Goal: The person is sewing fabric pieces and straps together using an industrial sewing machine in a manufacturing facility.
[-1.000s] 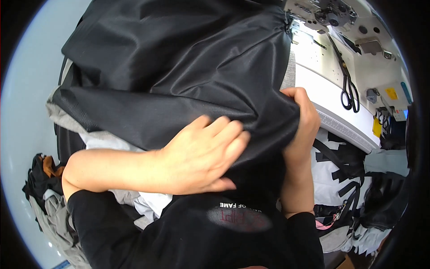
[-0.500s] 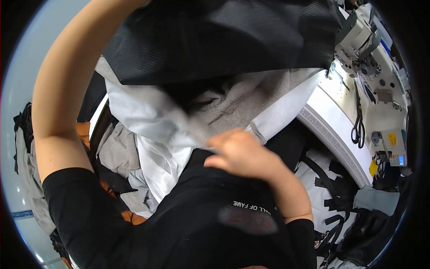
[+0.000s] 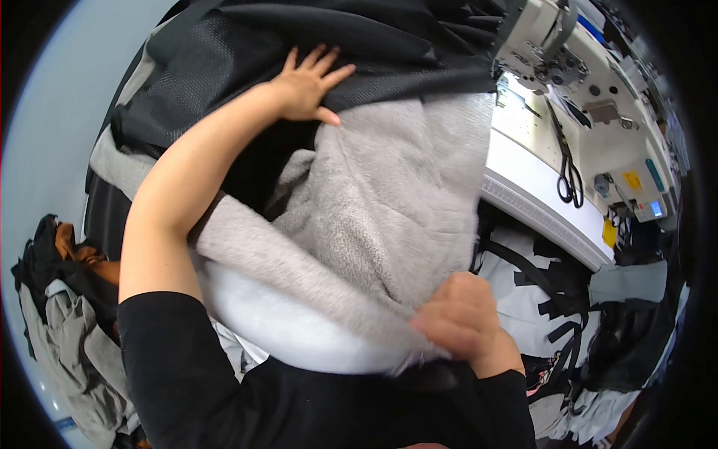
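head view shows the sorting-out of a garment at the sewing table: the left hand [image 3: 307, 86] lies open-fingered on the black shell fabric [image 3: 374, 37] while the right hand [image 3: 460, 318] is closed—seemingly pinching—on the grey fleece lining's [image 3: 374, 209] near edge, so next likely calls for pulling it straight.

Right hand's [image 3: 462, 323] fingertips under grey fleece [image 3: 381, 217]; black fabric [image 3: 359, 45] cut off above
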`<move>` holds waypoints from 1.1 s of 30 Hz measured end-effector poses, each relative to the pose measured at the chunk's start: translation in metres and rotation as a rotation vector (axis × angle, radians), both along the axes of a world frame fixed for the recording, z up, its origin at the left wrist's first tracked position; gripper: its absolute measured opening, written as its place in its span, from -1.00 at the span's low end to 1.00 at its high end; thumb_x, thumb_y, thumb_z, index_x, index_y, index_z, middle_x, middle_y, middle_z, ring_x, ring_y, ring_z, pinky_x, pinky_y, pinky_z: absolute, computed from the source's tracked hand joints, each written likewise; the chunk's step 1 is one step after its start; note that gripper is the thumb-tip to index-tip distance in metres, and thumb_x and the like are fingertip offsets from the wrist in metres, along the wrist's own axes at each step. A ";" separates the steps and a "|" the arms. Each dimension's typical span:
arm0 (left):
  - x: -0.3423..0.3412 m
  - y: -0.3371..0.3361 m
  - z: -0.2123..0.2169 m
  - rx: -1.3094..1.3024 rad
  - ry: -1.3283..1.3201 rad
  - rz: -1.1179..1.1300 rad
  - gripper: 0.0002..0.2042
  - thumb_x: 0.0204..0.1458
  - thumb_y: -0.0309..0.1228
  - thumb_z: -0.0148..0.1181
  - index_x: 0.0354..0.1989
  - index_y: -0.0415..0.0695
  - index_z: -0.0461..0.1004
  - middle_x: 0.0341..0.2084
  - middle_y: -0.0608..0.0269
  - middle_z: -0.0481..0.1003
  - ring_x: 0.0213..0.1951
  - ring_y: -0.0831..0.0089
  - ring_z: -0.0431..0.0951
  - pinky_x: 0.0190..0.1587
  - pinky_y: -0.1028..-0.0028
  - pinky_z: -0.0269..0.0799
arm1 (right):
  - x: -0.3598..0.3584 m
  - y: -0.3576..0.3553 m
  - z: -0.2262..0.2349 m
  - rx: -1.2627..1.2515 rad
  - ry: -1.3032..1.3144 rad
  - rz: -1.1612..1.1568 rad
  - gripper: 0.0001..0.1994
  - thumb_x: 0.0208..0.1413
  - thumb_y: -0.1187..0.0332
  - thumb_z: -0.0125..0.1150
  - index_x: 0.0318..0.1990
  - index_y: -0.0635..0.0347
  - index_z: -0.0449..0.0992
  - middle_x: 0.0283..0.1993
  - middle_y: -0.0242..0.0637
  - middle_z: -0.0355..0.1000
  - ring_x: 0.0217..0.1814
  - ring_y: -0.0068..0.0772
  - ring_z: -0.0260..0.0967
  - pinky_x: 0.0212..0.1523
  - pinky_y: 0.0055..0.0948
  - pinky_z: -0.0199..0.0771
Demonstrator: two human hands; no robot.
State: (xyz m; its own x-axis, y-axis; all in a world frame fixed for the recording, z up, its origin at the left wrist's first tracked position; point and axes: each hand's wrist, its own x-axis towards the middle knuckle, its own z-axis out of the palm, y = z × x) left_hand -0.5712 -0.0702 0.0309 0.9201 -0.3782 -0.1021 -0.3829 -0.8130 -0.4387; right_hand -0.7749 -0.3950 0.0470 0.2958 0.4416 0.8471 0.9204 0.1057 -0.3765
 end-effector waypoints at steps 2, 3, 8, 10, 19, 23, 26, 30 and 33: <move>0.057 0.008 0.004 -0.040 -0.072 -0.057 0.03 -0.12 0.43 0.14 0.52 0.27 -0.05 0.51 -0.02 -0.10 0.52 -0.09 -0.20 0.41 -0.34 -0.34 | -0.004 -0.006 -0.039 -0.206 0.213 -0.105 -0.68 -0.06 0.46 0.30 -0.06 0.11 0.62 -0.51 -0.39 0.32 -0.55 -0.37 0.30 -0.57 -0.39 0.21; 0.074 0.008 0.004 -0.031 -0.117 -0.064 0.04 -0.13 0.44 0.15 0.52 0.23 -0.02 0.50 0.00 -0.08 0.52 -0.07 -0.20 0.42 -0.32 -0.38 | -0.006 -0.004 -0.065 -0.421 0.274 -0.073 -0.71 -0.03 0.45 0.29 -0.09 0.13 0.61 -0.45 -0.36 0.37 -0.46 -0.31 0.35 -0.50 -0.35 0.28; 0.063 0.019 0.010 -0.303 -0.042 -0.180 0.05 -0.08 0.35 0.20 0.46 -0.15 0.07 0.42 -0.08 0.10 0.50 -0.03 -0.10 0.44 -0.26 -0.40 | -0.018 -0.029 -0.113 -0.287 1.026 -0.222 -0.81 0.12 0.41 0.28 -0.11 0.22 0.57 -0.07 -0.25 0.51 0.02 -0.26 0.46 -0.01 -0.36 0.44; 0.051 0.028 0.021 -0.443 -0.087 -0.229 -0.03 -0.06 0.24 0.30 0.40 -0.21 0.18 0.36 -0.09 0.21 0.44 0.02 0.10 0.46 -0.06 -0.14 | -0.009 -0.040 -0.131 -0.027 1.123 -0.709 -0.62 0.16 0.36 0.30 0.11 0.28 0.47 0.14 -0.13 0.45 0.24 -0.25 0.38 0.21 -0.30 0.35; -0.054 -0.024 0.113 -1.364 -0.364 -0.215 -0.75 0.18 -0.50 0.28 0.01 -0.26 0.50 -0.30 0.43 0.48 -0.23 0.71 0.46 -0.12 0.69 0.37 | -0.004 -0.004 -0.145 0.072 1.770 -0.049 -0.31 0.13 0.27 0.36 0.33 0.39 0.20 0.28 0.10 0.33 0.35 -0.09 0.28 0.34 -0.27 0.26; -0.132 -0.058 0.136 -1.288 -0.164 -0.319 -0.72 0.09 -0.63 0.26 -0.01 -0.23 0.51 -0.28 0.33 0.53 -0.26 0.57 0.47 -0.14 0.56 0.42 | -0.030 0.012 -0.147 -0.224 1.223 -0.008 -0.56 0.10 0.38 0.33 0.13 0.37 0.47 0.14 -0.01 0.48 0.19 -0.11 0.44 0.22 -0.24 0.39; -0.186 -0.069 0.150 -0.843 0.049 -0.233 -0.71 -0.17 -0.78 0.23 -0.23 -0.27 0.62 -0.36 0.22 0.46 -0.30 0.40 0.49 -0.27 0.50 0.38 | -0.041 0.020 -0.095 -0.094 1.188 0.056 -0.68 0.10 0.46 0.30 0.02 0.35 0.55 0.03 0.00 0.54 0.10 -0.09 0.50 0.13 -0.23 0.46; -0.243 -0.081 0.146 -0.793 0.080 -0.235 -0.68 -0.29 -0.80 0.26 -0.28 -0.29 0.64 -0.37 0.15 0.48 -0.31 0.34 0.58 -0.31 0.47 0.51 | -0.045 0.039 -0.034 0.043 0.732 0.159 -0.73 0.06 0.58 0.33 -0.06 0.32 0.57 -0.09 -0.21 0.57 -0.07 -0.36 0.54 -0.01 -0.35 0.50; -0.267 -0.083 0.133 -0.933 0.120 -0.356 -0.72 -0.29 -0.74 0.28 -0.30 -0.37 0.60 -0.38 0.07 0.48 -0.29 0.21 0.63 -0.14 0.29 0.67 | -0.051 0.050 -0.008 0.097 0.850 0.231 -0.81 0.07 0.52 0.30 -0.14 0.33 0.60 -0.19 -0.15 0.57 -0.20 -0.20 0.55 -0.14 -0.33 0.52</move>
